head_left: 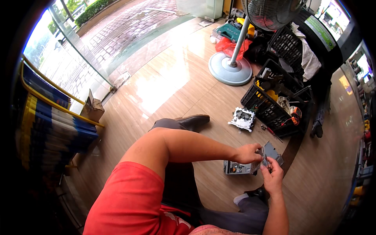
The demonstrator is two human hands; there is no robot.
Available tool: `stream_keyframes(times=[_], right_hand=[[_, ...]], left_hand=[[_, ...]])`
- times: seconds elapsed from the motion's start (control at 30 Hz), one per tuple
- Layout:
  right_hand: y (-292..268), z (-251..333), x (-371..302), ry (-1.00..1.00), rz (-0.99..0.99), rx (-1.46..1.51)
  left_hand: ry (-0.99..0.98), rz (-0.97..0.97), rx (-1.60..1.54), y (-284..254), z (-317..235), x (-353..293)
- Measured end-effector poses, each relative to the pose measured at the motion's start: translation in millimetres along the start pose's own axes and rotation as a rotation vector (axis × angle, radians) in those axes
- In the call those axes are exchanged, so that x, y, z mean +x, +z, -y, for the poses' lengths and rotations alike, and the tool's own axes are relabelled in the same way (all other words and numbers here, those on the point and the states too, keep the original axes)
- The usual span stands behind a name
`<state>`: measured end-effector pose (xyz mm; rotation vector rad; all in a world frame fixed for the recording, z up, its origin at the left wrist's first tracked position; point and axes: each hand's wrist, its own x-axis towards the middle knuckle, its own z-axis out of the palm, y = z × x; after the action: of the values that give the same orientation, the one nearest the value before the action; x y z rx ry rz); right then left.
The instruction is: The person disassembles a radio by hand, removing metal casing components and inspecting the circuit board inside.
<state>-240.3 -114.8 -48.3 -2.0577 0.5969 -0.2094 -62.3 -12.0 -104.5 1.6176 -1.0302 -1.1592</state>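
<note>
My left hand (249,153) reaches over a grey metal device housing (239,167) on the floor, its fingers closed at the edge of a thin grey metal piece (264,161). From the other side my right hand (272,175) pinches the same piece between thumb and fingers. The housing lies open, with small dark and orange parts showing inside. Just beyond my fingers a flat grey metal plate (274,153) stands tilted. How the piece joins the plate or housing is hidden by my fingers.
A white-framed mechanism (242,119) and a red-handled screwdriver (270,131) lie beyond my hands. Behind them stands a black crate (260,102) of tools, near a fan's round base (230,69). A yellow-framed rack (58,129) is at left. My shoe (196,121) rests on the tiles.
</note>
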Motion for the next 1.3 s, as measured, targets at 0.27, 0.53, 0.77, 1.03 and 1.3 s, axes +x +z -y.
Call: stream_keyframes(times=[0.27, 0.53, 0.77, 1.03, 1.3], right_hand=[[2.9, 3.0, -0.9, 0.018, -0.057, 0.03], [0.9, 18.0, 0.5, -0.026, -0.058, -0.045], [-0.3, 15.5, -0.3, -0.049, -0.065, -0.091], [0.0, 12.7, -0.2, -0.073, -0.094, -0.113], [0.1, 11.9, -0.1, -0.081, -0.098, -0.122]], left_hand=[[-0.018, -0.042, -0.073, -2.0, -0.1, 1.8], [-0.024, -0.104, -0.069, 1.2, 5.4, 5.5], [-0.005, -0.091, -0.035, -0.9, 4.6, 5.6], [0.001, -0.065, -0.004, -2.7, 2.5, 3.6], [0.009, -0.023, -0.028, -4.8, 4.1, 4.7]])
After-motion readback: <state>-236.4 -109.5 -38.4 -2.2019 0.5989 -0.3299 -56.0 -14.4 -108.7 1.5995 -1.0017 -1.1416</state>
